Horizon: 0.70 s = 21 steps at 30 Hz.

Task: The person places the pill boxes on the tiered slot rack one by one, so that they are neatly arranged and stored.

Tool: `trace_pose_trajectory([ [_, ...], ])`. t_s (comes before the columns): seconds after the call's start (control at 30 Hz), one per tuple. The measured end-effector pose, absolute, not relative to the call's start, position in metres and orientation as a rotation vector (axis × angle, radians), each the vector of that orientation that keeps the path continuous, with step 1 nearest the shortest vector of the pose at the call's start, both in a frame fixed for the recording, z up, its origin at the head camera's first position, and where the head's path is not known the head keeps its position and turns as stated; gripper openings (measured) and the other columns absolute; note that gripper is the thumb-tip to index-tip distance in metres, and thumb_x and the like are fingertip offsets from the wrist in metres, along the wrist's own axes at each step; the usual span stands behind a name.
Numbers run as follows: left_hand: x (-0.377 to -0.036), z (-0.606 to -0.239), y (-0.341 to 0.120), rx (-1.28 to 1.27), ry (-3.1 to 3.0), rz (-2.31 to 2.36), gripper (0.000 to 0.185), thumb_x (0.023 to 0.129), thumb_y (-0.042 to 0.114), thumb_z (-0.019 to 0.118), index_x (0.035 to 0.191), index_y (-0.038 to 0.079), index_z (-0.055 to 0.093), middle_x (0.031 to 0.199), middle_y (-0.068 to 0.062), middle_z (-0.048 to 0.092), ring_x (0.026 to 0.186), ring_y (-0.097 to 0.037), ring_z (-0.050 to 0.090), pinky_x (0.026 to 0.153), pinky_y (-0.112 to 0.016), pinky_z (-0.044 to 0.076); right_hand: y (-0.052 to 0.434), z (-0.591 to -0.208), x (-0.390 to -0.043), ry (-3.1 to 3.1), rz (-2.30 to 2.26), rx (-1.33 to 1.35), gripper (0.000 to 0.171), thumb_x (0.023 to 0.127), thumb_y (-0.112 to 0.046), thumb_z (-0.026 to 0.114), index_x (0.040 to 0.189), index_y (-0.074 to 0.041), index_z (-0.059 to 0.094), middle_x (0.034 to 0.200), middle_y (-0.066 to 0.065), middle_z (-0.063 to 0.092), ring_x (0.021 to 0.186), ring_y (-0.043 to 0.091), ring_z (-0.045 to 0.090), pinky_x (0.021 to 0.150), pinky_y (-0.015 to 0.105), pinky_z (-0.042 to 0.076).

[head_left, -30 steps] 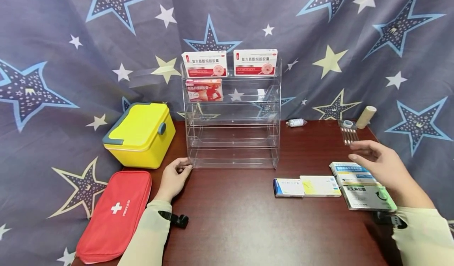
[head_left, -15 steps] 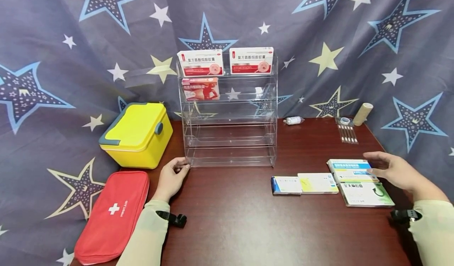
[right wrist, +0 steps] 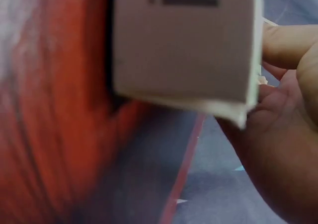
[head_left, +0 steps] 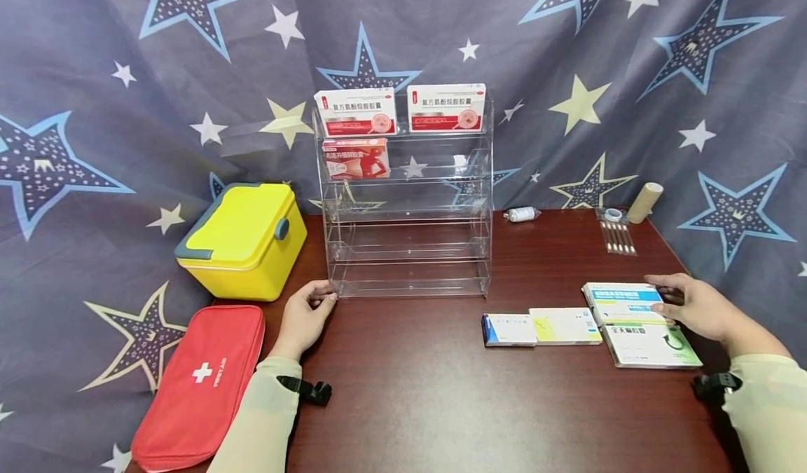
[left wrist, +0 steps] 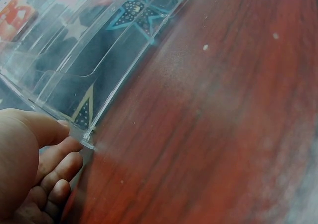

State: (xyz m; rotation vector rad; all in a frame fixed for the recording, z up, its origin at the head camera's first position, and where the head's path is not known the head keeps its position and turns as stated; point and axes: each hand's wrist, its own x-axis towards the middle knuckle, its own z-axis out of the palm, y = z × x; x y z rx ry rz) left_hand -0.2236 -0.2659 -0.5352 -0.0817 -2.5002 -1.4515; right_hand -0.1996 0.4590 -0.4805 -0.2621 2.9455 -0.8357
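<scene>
A clear acrylic tiered rack (head_left: 408, 291) stands upright at the back of the table. My left hand (head_left: 307, 319) holds its front left bottom corner; in the left wrist view the thumb (left wrist: 52, 128) and forefinger pinch the clear edge. At the right, my right hand (head_left: 706, 310) grips the right end of a white medicine box (head_left: 621, 303) with a blue band, its thumb at the near right corner. A white and green medicine box (head_left: 652, 347) lies just in front of that one. In the right wrist view, a blurred box end (right wrist: 184, 50) fills the middle.
Two red-and-white boxes, one a capsule box (head_left: 447, 108), fill the top tier, with a red box (head_left: 356, 159) below. A yellow case (head_left: 246, 242) and red first-aid pouch (head_left: 202, 389) lie left. A yellow-white box (head_left: 565, 326), blue-white box (head_left: 511, 330) and swabs (head_left: 618, 238) lie right.
My right hand has moved right and down from above the boxes and closed at the blue-banded box's right end. My left hand stays at the rack corner. The head view has shifted slightly.
</scene>
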Motion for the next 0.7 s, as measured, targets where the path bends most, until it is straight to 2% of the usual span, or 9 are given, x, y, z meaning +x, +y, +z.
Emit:
trace_pose_trajectory([
  [0.1, -0.223, -0.535, -0.266, -0.084, -2.503, -1.443, 0.022, 0.099, 0.008, 0.074, 0.120, 0.003, 0.073, 0.113, -0.011, 0.075, 0.100, -0.022, 0.069, 0.086, -0.024, 0.048, 0.458, -0.481, -0.201, 2.956, -0.808, -0.283, 0.052, 0.093, -0.007, 0.078, 0.138, 0.012, 0.058, 0.130, 0.033, 0.057, 0.113, 0.042, 0.056, 0.076, 0.015, 0.043],
  [0.27, -0.222, -0.535, -0.266, -0.083, -2.508, -1.449, 0.023, 0.099, 0.009, 0.074, 0.121, 0.003, 0.072, 0.113, -0.012, 0.075, 0.102, -0.025, 0.069, 0.088, -0.031, 0.050, 0.459, -0.483, -0.201, 2.891, -0.913, -0.229, 0.050, 0.094, -0.005, 0.077, 0.137, 0.008, 0.054, 0.122, 0.027, 0.064, 0.099, 0.018, 0.063, 0.071, 0.023, 0.052],
  [0.37, -0.221, -0.535, -0.266, -0.083, -2.506, -1.460, 0.023, 0.099, 0.008, 0.074, 0.121, 0.003, 0.072, 0.112, -0.012, 0.075, 0.102, -0.027, 0.069, 0.089, -0.034, 0.050, 0.462, -0.484, -0.196, 2.913, -0.995, -0.166, 0.047, 0.095, -0.007, 0.078, 0.135, 0.005, 0.055, 0.115, 0.023, 0.067, 0.089, 0.007, 0.061, 0.067, 0.026, 0.054],
  [0.6, -0.221, -0.535, -0.267, -0.080, -2.501, -1.465, 0.024, 0.099, 0.009, 0.074, 0.121, 0.003, 0.072, 0.113, -0.012, 0.075, 0.102, -0.025, 0.069, 0.087, -0.028, 0.050, 0.457, -0.474, -0.192, 3.043, -1.128, -0.022, 0.028, 0.099, -0.010, 0.073, 0.122, 0.003, 0.063, 0.103, 0.019, 0.071, 0.077, 0.006, 0.063, 0.061, 0.028, 0.056],
  [0.7, -0.222, -0.535, -0.268, -0.081, -2.504, -1.469, 0.023, 0.099, 0.010, 0.074, 0.122, 0.003, 0.072, 0.113, -0.010, 0.075, 0.101, -0.023, 0.069, 0.087, -0.026, 0.049, 0.453, -0.465, -0.192, 3.064, -1.206, 0.008, 0.026, 0.099, -0.012, 0.074, 0.119, 0.002, 0.064, 0.096, 0.004, 0.073, 0.075, 0.004, 0.065, 0.060, 0.027, 0.057],
])
